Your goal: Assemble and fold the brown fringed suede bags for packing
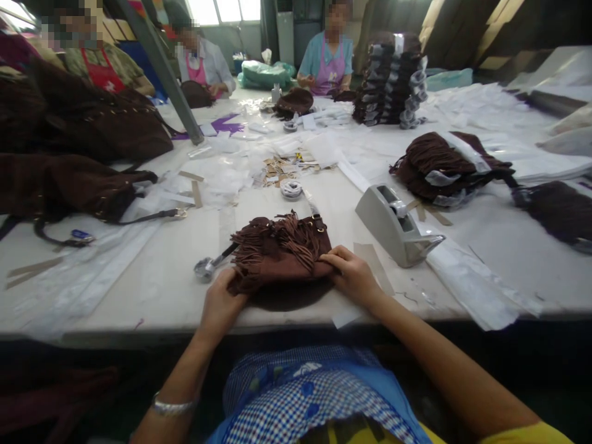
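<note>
A brown fringed handbag (282, 268) lies on the white table in front of me, its fringe toward the far side and a dark flap under its near edge. My left hand (225, 302) grips its left edge, with the fingertips partly hidden by the bag. At the right edge, my right hand (354, 271) pinches the brown material between thumb and fingers. A dark strap with a clear-wrapped end (204, 269) sticks out to the left of the bag. Near the bag's upper right corner shows a small buckle (320, 223).
A grey tape dispenser (393, 225) stands right of the bag. Finished-looking fringed bags (437, 166) lie beyond it, and a tall wrapped stack (388, 83) rises behind. Large brown bags (92, 123) and a slanting metal post (161, 71) occupy the left. Several people sit across the table (185, 314).
</note>
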`<action>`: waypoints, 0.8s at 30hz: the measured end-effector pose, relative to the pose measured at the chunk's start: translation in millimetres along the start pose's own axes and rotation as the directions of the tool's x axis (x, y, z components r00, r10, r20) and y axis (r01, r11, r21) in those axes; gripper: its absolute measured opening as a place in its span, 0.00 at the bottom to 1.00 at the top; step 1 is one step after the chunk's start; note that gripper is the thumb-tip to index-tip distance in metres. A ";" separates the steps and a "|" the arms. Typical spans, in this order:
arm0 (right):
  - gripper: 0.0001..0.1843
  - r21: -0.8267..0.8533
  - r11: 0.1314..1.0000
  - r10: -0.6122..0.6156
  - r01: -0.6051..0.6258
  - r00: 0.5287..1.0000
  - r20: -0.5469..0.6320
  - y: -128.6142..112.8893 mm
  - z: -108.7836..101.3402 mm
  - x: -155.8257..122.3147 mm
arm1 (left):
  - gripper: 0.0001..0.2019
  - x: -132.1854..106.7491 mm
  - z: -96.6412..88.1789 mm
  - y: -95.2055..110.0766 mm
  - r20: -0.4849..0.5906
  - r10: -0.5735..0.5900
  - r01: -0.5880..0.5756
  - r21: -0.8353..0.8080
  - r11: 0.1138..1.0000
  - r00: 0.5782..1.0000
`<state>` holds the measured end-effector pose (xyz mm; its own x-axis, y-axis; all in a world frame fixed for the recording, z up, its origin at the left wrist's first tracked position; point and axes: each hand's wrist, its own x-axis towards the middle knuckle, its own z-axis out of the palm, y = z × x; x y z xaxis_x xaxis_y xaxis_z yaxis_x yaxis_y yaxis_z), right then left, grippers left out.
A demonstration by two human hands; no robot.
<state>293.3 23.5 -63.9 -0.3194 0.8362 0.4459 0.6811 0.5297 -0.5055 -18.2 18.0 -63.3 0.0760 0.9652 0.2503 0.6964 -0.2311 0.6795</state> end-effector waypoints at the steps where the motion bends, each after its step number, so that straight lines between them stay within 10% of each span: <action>1: 0.17 -0.004 1.000 0.009 -0.009 0.999 0.032 3.7 1.3 0.6 | 0.10 2.4 0.3 0.2 0.013 -0.011 0.011 0.008 1.000 1.000; 10: 0.19 -0.153 0.978 0.150 -0.143 0.988 0.036 -3.4 -6.5 -1.7 | 0.24 -10.1 2.7 11.1 -0.072 -0.108 0.124 0.280 0.952 0.992; 16: 0.25 -0.088 0.982 -0.183 0.167 0.953 -0.241 -35.0 -15.9 -36.9 | 0.19 -45.9 -14.2 25.2 -0.315 0.069 0.000 0.217 0.976 0.947; 20: 0.25 -0.002 0.945 -0.322 0.327 0.933 0.160 -50.2 3.5 -38.0 | 0.14 -53.2 5.0 38.3 0.093 0.502 -0.509 0.249 0.824 0.860; 24: 0.29 -0.034 0.975 -0.199 0.218 0.934 0.296 -43.4 13.6 -31.1 | 0.21 -49.9 10.1 33.4 0.327 0.454 -0.537 0.238 0.809 0.829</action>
<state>264.7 -23.5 -65.9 -0.6286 0.7181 0.2986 0.6169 0.6942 -0.3707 8.5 -36.6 -60.1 0.6126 0.7349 0.2909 0.6924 -0.6765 0.2511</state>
